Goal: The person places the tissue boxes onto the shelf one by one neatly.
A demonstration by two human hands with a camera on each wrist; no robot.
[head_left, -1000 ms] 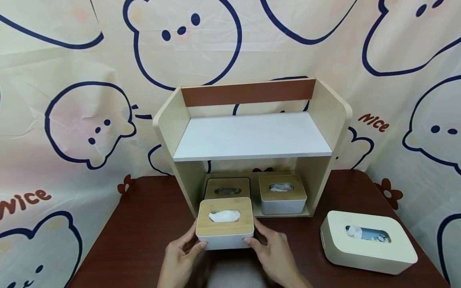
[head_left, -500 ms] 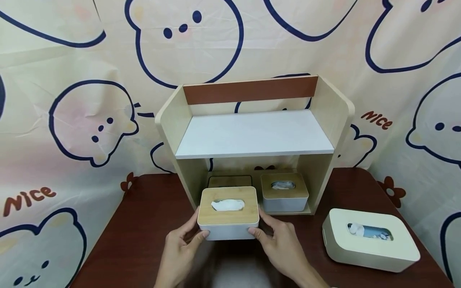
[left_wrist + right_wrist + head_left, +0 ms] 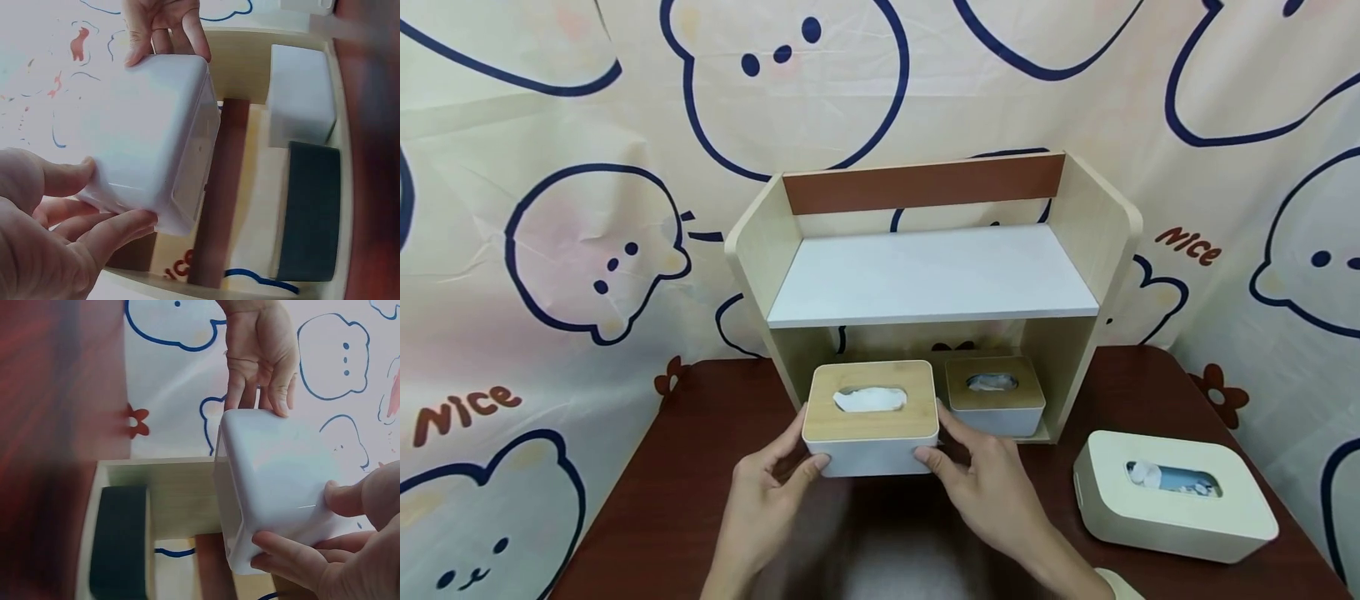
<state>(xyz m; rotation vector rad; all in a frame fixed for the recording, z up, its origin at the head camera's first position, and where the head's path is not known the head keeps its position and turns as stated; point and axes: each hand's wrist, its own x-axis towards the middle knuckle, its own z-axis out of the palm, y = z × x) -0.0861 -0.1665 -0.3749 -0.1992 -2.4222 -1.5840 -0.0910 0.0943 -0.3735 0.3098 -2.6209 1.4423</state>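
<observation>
A white tissue box with a bamboo lid (image 3: 871,417) is held off the table between both hands, right in front of the left half of the wooden shelf's (image 3: 760,250) lower compartment. My left hand (image 3: 805,450) grips its left end with thumb and fingers, and my right hand (image 3: 936,440) grips its right end. The left wrist view shows the box's white underside (image 3: 150,137), as does the right wrist view (image 3: 275,481). A second small bamboo-lidded box (image 3: 995,404) sits in the compartment's right half. A dark box (image 3: 309,212) stands in the left half, hidden in the head view.
A larger cream tissue box (image 3: 1172,496) lies on the dark red table (image 3: 685,467) at the right. The shelf's white upper board (image 3: 932,275) carries nothing. A bear-patterned cloth (image 3: 550,250) hangs close behind and around the table.
Both hands have carried the bamboo-lidded box up and away from me toward the shelf's lower opening. It now covers the dark box that showed behind it.
</observation>
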